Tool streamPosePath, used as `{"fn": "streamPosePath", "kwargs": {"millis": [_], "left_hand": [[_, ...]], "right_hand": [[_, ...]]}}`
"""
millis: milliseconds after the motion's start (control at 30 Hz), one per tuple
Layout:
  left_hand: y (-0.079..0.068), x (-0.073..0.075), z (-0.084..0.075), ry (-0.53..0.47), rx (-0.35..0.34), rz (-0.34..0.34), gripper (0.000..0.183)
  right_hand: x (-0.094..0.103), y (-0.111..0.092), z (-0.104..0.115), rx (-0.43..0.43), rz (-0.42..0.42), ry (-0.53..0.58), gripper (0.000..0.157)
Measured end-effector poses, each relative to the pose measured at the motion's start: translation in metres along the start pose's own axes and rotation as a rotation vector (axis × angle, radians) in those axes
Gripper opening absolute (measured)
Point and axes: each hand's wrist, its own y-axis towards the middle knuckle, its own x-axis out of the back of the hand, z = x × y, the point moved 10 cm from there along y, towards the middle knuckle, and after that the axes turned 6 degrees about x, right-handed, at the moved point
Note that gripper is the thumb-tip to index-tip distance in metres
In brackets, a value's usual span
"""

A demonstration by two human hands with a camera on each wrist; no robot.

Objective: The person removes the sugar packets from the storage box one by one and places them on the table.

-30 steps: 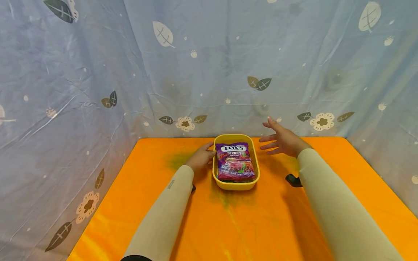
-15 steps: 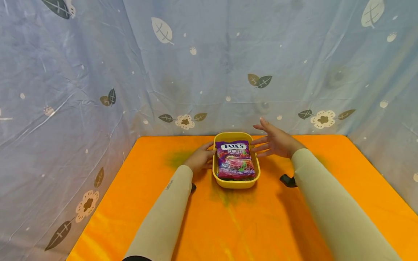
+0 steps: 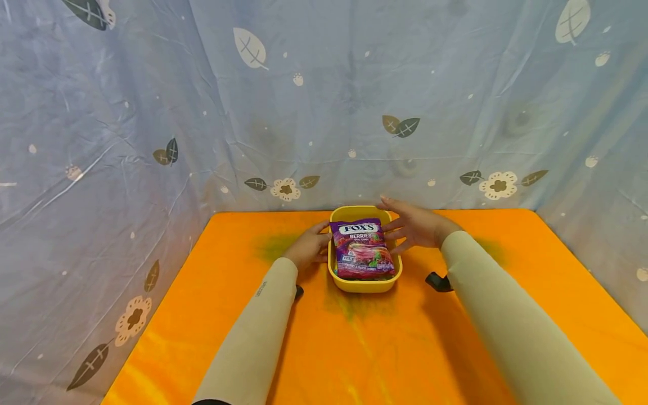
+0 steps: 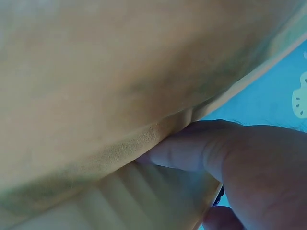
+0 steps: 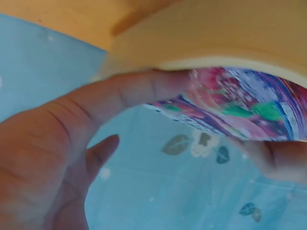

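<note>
A purple bag of Fox's Berries candy lies face up in a yellow plastic tub, its upper left corner over the left rim. My left hand is at the tub's left side, fingertips right at the rim; in the left wrist view a digit presses against the wall just under the rim. From the right, my right hand reaches over the opposite rim with fingers spread, their tips at the bag's right edge. In the right wrist view one finger stretches along the bag between it and the tub wall.
The tub stands on an orange-covered table, near its back edge. Blue patterned curtains enclose the back and sides. A black piece hangs below the right wrist, another below the left.
My right hand has moved left from beside the tub to over its right rim, fingertips reaching the candy bag. The bag's upper end has shifted slightly left. My left hand has stayed in place.
</note>
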Motion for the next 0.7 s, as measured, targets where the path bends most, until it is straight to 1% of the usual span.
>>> {"fn": "streamPosePath", "kwargs": {"millis": [100,167,333,433,633,700], "left_hand": [[0.001,-0.001,0.0,-0.003,-0.005,-0.002,0.057],[0.0,-0.002,0.0,0.004,-0.006,-0.009,0.058],[0.001,-0.002,0.0,0.017,0.0,-0.023,0.059],[0.002,0.0,0.001,0.027,0.005,-0.031,0.059],[0.002,0.001,-0.001,0.066,0.007,-0.043,0.05],[0.001,0.001,-0.001,0.058,0.014,-0.046,0.048]], "right_hand": [[-0.008,0.002,-0.002,0.0,0.019,-0.051,0.09],[-0.009,0.003,-0.003,0.004,0.019,-0.071,0.088],[-0.008,0.003,-0.005,0.037,0.0,-0.069,0.079],[-0.011,0.002,-0.003,0.06,0.012,-0.082,0.078],[-0.018,-0.001,0.0,0.062,0.022,-0.148,0.08],[-0.021,-0.001,0.002,0.081,0.014,-0.197,0.079]]}}
